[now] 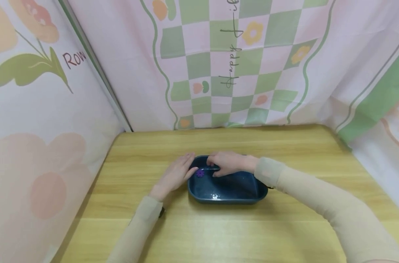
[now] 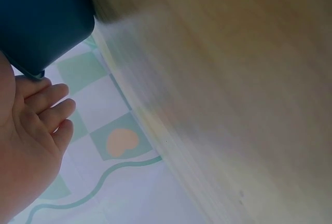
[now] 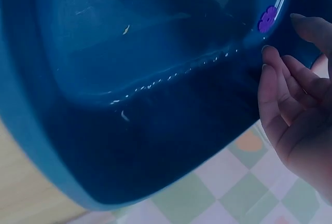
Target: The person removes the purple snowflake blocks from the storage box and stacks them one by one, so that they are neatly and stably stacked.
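Observation:
A dark blue plastic basin (image 1: 232, 190) with rounded corners sits on the table. My left hand (image 1: 175, 174) is at its left end, fingers fairly straight beside the rim and thumb reaching over it. The left wrist view shows those fingers (image 2: 54, 105) loosely bent close to the basin's corner (image 2: 49, 27). Over the basin's far side reaches my right hand (image 1: 228, 163), thumb and fingers apart and nothing between them. A small purple flower-shaped piece (image 3: 267, 19) lies inside on the bottom, just off the right hand's fingertips (image 3: 267, 73).
The wooden table (image 1: 146, 233) runs back to a curtain (image 1: 219, 65) with green and white checks. Printed cloth (image 1: 54, 153) stands along the left side, and another cloth (image 1: 377, 120) along the right. Shiny wet-looking spots (image 1: 215, 196) show inside the basin.

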The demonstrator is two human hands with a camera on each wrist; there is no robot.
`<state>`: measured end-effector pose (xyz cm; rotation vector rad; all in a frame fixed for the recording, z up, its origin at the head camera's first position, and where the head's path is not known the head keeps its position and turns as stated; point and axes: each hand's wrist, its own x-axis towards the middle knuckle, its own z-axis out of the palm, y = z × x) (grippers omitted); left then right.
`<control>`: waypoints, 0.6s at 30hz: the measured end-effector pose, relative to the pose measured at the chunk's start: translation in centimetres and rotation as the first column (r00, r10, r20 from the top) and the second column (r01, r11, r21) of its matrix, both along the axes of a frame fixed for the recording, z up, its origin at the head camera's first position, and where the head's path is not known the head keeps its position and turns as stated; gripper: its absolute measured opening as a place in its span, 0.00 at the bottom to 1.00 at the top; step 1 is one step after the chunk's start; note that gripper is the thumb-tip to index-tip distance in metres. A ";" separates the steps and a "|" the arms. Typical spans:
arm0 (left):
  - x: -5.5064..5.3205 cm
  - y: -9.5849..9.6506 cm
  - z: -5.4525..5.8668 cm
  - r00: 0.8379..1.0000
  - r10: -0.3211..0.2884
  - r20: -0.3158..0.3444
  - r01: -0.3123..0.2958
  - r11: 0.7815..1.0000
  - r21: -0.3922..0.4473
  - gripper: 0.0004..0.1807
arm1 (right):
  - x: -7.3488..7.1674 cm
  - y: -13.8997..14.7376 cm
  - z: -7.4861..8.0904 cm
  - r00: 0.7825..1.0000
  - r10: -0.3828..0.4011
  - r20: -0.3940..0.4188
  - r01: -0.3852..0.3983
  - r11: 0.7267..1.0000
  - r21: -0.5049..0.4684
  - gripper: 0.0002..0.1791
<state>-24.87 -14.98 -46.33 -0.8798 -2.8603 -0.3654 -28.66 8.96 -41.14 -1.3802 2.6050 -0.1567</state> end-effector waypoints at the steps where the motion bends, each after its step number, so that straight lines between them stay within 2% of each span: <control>1: 0.0 0.0 0.0 1.000 -0.002 0.000 0.002 1.000 -0.001 0.33 | 0.0 -0.1 -0.1 1.000 0.002 0.002 -0.002 1.000 0.003 0.22; 12: 0.2 0.0 0.2 1.000 -0.009 0.000 0.009 1.000 0.000 0.33 | 0.3 -1.4 -0.5 0.999 0.041 0.031 -0.041 0.999 -0.001 0.26; 18: 0.1 0.0 0.1 1.000 -0.002 0.000 0.002 1.000 -0.013 0.33 | 0.4 -2.1 -0.9 0.997 0.029 0.068 -0.032 0.999 0.038 0.27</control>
